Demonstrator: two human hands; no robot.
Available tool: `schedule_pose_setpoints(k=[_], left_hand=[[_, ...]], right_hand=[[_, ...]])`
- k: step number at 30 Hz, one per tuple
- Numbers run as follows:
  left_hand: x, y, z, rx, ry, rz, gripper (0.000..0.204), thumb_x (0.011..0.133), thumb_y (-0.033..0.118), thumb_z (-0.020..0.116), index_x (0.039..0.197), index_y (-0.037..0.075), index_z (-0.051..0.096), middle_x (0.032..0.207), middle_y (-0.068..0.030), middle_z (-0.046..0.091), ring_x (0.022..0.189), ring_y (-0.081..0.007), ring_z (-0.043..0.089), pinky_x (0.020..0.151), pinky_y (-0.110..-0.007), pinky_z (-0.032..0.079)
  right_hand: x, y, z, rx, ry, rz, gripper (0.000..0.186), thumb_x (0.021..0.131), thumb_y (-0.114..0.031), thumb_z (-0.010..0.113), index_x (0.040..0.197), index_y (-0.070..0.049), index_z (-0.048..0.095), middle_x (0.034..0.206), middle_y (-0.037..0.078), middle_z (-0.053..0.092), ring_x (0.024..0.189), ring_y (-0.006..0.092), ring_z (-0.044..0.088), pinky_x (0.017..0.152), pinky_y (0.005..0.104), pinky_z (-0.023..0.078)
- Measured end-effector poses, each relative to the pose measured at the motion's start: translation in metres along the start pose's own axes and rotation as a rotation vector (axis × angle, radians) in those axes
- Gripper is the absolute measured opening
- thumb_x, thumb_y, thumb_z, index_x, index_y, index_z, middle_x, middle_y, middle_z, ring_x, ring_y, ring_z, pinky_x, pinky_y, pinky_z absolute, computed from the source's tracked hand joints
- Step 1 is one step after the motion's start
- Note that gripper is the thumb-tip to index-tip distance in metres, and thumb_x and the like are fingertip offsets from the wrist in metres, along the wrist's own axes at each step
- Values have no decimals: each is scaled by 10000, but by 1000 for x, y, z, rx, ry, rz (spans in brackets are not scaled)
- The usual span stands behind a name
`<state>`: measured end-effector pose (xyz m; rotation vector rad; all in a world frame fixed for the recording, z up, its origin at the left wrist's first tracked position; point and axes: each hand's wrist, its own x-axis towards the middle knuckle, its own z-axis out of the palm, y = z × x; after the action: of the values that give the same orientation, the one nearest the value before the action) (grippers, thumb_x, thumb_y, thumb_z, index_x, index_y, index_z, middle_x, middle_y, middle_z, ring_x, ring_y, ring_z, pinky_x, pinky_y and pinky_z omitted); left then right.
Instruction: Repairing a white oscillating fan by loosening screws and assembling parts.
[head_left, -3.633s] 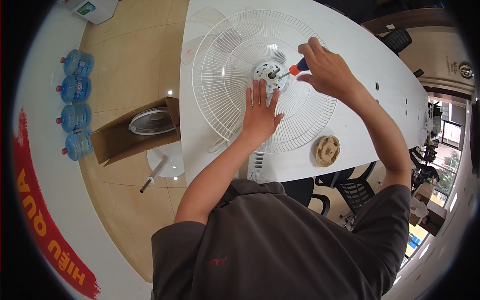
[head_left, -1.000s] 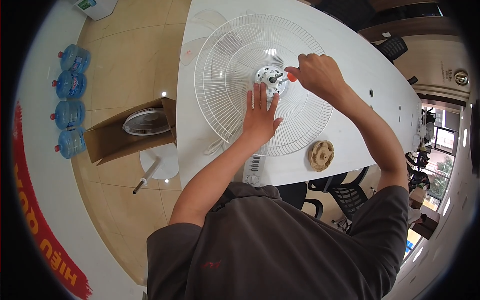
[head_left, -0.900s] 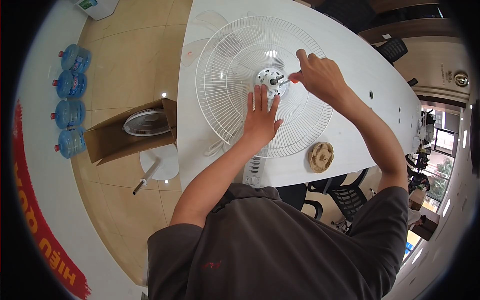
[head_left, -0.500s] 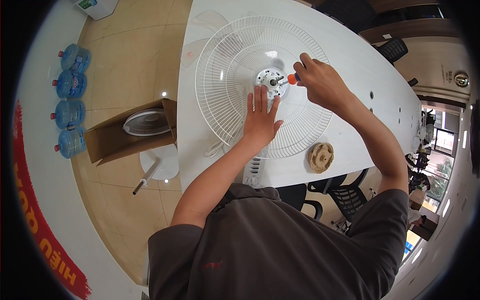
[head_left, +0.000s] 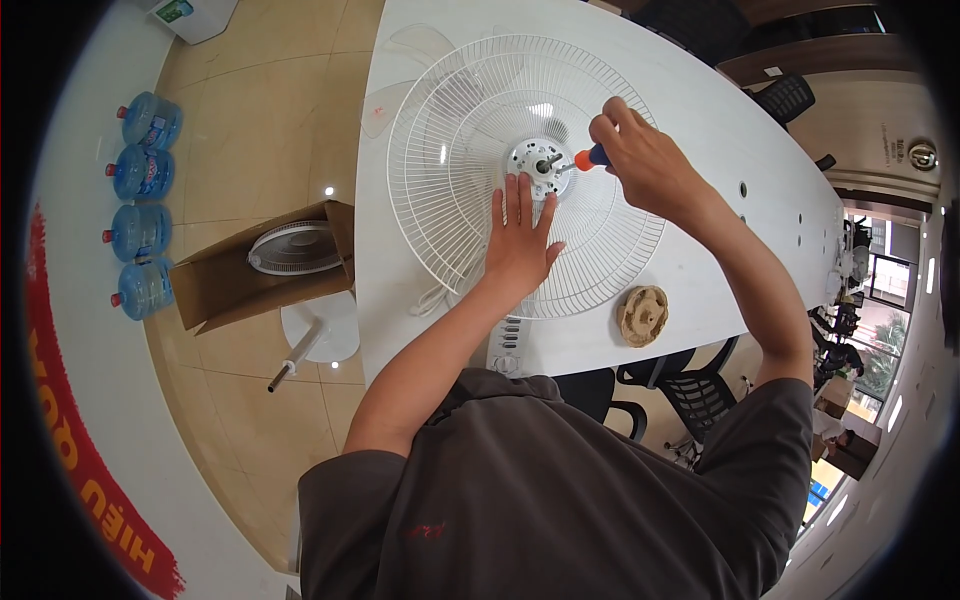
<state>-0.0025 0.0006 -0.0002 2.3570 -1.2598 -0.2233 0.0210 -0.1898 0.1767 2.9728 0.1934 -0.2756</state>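
Note:
A round white wire fan grille lies on the table, fitted over a white motor hub with a metal shaft in its middle. My left hand rests flat on the grille, fingers stretched out, its fingertips at the hub's near edge. In my right hand is a screwdriver with an orange and blue handle. Its thin shank points left at the hub, beside the shaft. Whether the tip sits in a screw is too small to tell. Under my left forearm shows the fan's control panel with its buttons.
A clear fan blade lies at the table's far left, partly under the grille. A brown moulded-pulp piece sits right of the grille. On the floor at left are an open carton holding another grille, a round stand base and several water bottles.
My right hand's fingers have shifted on the screwdriver handle, showing more of its blue part. The left hand stays on the grille.

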Motion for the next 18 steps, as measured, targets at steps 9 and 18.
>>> schedule_pose_setpoints(k=[9,18], left_hand=[[-1,-2,1,-4,-5,-2,745,967,472,587,1539,46,372,1590,-385,172,1507,-526,103,1205,-643,90],[0,-1,-2,-11,-14,-2,747,965,470,592,1540,49,369,1591,-383,172,1509,-522,102,1207,-641,86]], right_hand=[[5,-9,-8,-21,-31,-60,475,709,67,801,1159,-9,671,1085,159,649,932,277,685,683,326,588],[7,-16,-10,76,-40,53,356,771,-171,846,1045,7,704,924,161,684,756,270,705,620,341,547]])
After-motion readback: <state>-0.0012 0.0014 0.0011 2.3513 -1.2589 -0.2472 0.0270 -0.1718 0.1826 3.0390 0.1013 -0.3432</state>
